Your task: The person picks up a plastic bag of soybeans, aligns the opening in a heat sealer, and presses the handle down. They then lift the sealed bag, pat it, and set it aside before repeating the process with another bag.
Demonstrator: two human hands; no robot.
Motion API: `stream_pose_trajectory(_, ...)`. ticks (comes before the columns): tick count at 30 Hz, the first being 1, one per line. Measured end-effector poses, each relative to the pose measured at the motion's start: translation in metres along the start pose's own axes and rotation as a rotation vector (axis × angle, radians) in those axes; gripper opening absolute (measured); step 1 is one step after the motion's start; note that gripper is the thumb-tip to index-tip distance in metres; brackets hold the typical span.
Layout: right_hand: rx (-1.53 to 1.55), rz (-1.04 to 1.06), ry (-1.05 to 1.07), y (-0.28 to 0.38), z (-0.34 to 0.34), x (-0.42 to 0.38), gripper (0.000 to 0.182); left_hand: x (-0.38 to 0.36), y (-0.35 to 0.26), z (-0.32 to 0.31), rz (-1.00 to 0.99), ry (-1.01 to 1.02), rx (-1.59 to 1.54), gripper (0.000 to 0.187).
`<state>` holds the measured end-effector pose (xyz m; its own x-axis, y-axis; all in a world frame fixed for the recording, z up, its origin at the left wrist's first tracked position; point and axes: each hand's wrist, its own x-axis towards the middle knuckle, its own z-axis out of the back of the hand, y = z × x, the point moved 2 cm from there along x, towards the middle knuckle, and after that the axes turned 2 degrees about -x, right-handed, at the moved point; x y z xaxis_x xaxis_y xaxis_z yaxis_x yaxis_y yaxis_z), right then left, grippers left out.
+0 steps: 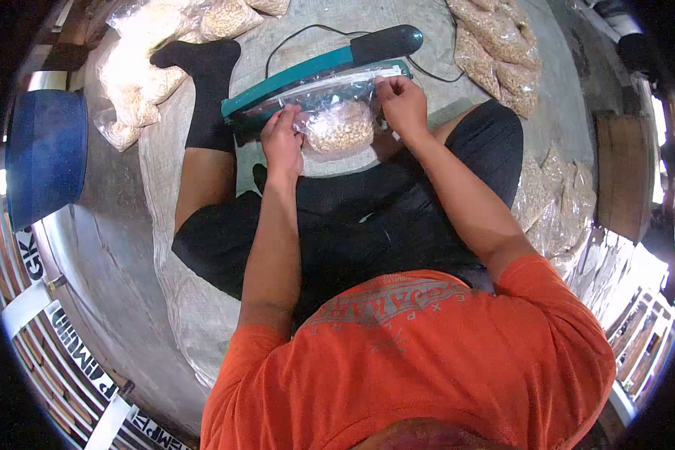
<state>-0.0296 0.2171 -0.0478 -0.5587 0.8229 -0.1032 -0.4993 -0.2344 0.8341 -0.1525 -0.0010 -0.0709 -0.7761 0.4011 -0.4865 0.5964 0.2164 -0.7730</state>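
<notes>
A clear plastic bag (340, 129), partly filled with pale, grain-like pieces, lies in front of a green impulse sealer (300, 81) with a black handle end. The bag's flat top edge stretches across the sealer's strip. My left hand (282, 142) pinches the bag's left side between thumb and fingers. At the upper right corner, my right hand (403, 105) has its fingertips closed on the bag's edge, close to the sealer's right end. The sealer's arm appears raised from its base.
Filled bags (139, 86) lie at the upper left, with more bags (499, 52) at the upper right and others (555, 199) by my right knee. A black cord (292, 34) loops behind the sealer. A blue container (45, 157) stands left; a woven sheet (202, 315) covers the floor.
</notes>
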Motion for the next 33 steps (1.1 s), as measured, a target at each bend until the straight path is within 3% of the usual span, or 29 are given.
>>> stream_pose_trajectory(2, -0.033, 0.053, -0.008, -0.004, -0.002, 0.002, 0.038, -0.002, 0.000, -0.003, -0.035, -0.075, -0.021, 0.027)
stream_pose_trajectory(21, 0.068, -0.004, -0.009, 0.000, 0.008, -0.008, 0.042, 0.009, 0.007, 0.005, -0.028, -0.062, -0.003, 0.024)
stream_pose_trajectory(24, 0.074, 0.062, -0.162, 0.024, 0.033, -0.012, 0.036, 0.009, 0.006, 0.003, -0.037, -0.076, 0.006, 0.023)
stream_pose_trajectory(26, 0.193, 0.442, -0.489, 0.041, 0.052, -0.014, 0.033, 0.005, 0.004, -0.001, -0.048, -0.093, -0.014, 0.023)
stream_pose_trajectory(27, 0.189, 0.441, -0.488, 0.049, 0.060, -0.012, 0.033, 0.004, 0.005, 0.000, -0.044, -0.093, -0.017, 0.023)
stream_pose_trajectory(30, 0.031, 0.860, -0.553, 0.075, 0.077, -0.010, 0.040, 0.005, 0.005, 0.004, -0.012, -0.036, 0.038, 0.023)
stream_pose_trajectory(33, -0.085, 0.924, -0.500, 0.083, 0.077, -0.004, 0.033, 0.007, 0.005, 0.004, -0.015, -0.044, 0.052, 0.023)
